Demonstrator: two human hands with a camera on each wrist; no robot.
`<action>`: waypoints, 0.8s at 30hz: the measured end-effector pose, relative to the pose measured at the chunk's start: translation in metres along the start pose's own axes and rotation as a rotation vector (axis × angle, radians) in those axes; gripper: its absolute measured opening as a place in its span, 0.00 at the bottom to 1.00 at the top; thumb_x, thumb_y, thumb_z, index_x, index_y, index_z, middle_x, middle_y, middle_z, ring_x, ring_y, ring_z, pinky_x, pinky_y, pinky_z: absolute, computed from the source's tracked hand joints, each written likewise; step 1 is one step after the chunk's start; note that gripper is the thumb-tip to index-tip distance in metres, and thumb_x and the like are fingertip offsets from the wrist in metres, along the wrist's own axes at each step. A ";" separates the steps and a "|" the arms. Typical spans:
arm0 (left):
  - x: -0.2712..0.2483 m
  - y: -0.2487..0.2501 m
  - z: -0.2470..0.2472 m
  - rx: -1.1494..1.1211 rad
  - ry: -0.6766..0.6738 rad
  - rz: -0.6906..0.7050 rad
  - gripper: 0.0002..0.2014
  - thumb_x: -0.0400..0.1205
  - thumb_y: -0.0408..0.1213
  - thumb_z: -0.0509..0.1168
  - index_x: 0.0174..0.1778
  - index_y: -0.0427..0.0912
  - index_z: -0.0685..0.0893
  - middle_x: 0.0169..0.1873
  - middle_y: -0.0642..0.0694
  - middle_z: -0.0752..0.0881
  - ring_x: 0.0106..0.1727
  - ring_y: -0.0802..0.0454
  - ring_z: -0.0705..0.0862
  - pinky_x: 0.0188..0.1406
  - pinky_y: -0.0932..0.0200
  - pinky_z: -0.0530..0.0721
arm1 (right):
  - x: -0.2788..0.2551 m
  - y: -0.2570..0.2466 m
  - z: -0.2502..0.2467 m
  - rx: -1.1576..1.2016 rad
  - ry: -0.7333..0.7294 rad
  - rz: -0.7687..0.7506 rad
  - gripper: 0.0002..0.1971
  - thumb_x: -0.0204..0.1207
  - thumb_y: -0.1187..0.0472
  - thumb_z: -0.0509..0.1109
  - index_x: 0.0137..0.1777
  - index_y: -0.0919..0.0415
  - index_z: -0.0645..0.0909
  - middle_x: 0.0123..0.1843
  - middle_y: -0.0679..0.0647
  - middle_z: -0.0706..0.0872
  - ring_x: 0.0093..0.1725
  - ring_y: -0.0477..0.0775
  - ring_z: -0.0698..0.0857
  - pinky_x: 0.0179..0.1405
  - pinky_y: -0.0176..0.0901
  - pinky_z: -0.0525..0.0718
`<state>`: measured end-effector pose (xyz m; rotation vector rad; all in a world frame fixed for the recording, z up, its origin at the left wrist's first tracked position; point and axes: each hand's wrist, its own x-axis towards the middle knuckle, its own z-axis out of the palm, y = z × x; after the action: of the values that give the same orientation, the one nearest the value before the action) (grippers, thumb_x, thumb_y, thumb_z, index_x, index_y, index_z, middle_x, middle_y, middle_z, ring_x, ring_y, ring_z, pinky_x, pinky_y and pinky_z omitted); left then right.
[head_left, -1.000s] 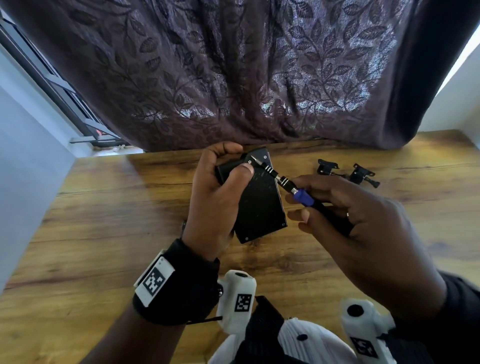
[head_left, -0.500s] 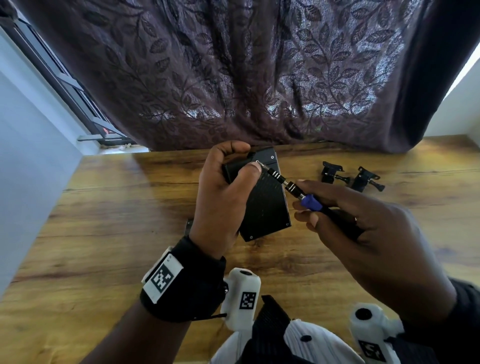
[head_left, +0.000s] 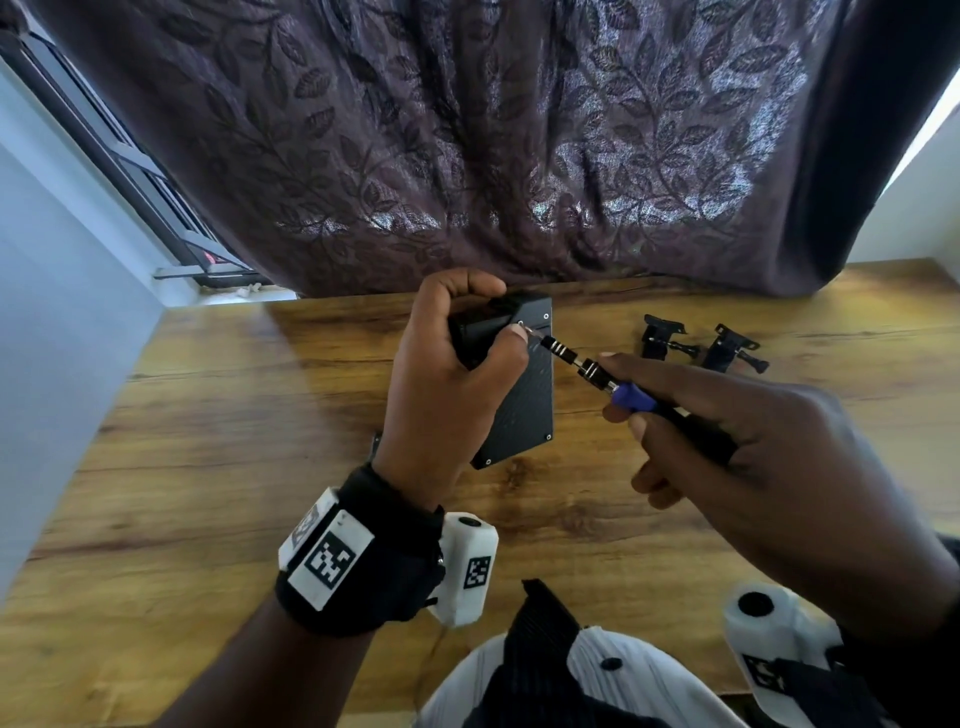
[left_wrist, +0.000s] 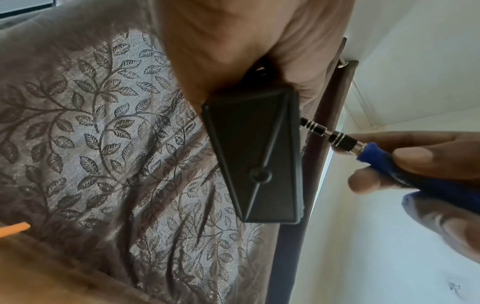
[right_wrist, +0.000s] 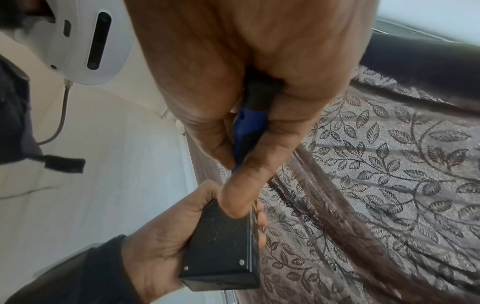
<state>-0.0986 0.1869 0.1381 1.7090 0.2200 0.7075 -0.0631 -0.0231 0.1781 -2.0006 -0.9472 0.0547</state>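
Black rectangular box w/ textured, screwed-on plate (head_left: 524, 400): tilted over wooden worktop (head_left: 234, 441), L hand (head_left: 447, 384) clasped round its upper end. Blue-collared black screwdriver (head_left: 631, 397): tip at box's top-L corner screw, gripped by R hand (head_left: 769, 441), right of box. Two small black clamp mounts (head_left: 662, 340) lie farther right of box.

back: curtain (head_left: 467, 156) hung down to the far edge of the table (head_left: 208, 415), no passage there | left: open wood between left hand (head_left: 447, 384) and wall (head_left: 52, 364), a hand could pass | right: pair of black mounts (head_left: 662, 338) lay just behind right hand (head_left: 753, 441), blocking a low reach | middle: screwdriver (head_left: 631, 397) bridged the gap to the box (head_left: 524, 395)
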 end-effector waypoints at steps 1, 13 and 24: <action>0.000 0.000 0.000 0.007 -0.001 0.004 0.13 0.79 0.32 0.71 0.56 0.48 0.80 0.48 0.55 0.86 0.44 0.67 0.86 0.42 0.70 0.81 | 0.000 0.000 -0.001 -0.004 -0.001 -0.011 0.21 0.80 0.63 0.69 0.72 0.48 0.82 0.43 0.47 0.93 0.34 0.36 0.90 0.30 0.32 0.88; -0.005 -0.002 -0.001 0.137 -0.020 0.023 0.13 0.78 0.37 0.70 0.57 0.51 0.80 0.49 0.62 0.86 0.50 0.63 0.86 0.48 0.66 0.83 | -0.002 0.006 -0.006 -0.125 -0.048 -0.049 0.17 0.86 0.63 0.66 0.72 0.49 0.83 0.36 0.47 0.89 0.27 0.45 0.85 0.24 0.38 0.82; -0.002 0.008 0.003 0.343 -0.178 0.048 0.29 0.77 0.34 0.81 0.71 0.47 0.75 0.56 0.63 0.83 0.57 0.70 0.85 0.51 0.79 0.78 | -0.002 -0.015 -0.019 -0.701 0.022 -0.099 0.09 0.76 0.61 0.75 0.54 0.57 0.82 0.43 0.51 0.84 0.23 0.60 0.80 0.17 0.42 0.77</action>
<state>-0.1001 0.1811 0.1452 2.0987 0.1832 0.5711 -0.0666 -0.0331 0.1998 -2.5698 -1.1531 -0.4058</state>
